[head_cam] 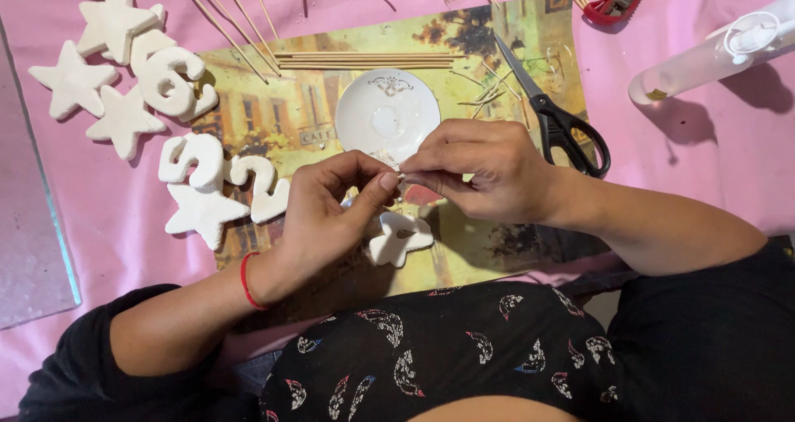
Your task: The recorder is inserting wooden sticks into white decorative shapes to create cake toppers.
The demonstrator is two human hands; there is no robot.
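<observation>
Both hands meet mid-frame over placemat (497,37). Left hand (327,215) & right hand (489,169) pinched together on tiny pale bit (399,174), too small to ID. White star (399,238) lies just below, partly under left hand, has a small hole. Saucer (387,114) just behind fingers. Tip: keep pinch light, wrists braced, work low over star so bit won't drop. Scissors (556,120) near right wrist, mind blades.

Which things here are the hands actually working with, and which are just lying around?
In use:
left hand and right hand, pinching something tiny between the fingertips, too small to tell
white star right below them
saucer just behind

Lying about:
scissors
wooden sticks
other stars
white numbers
bottle
</observation>
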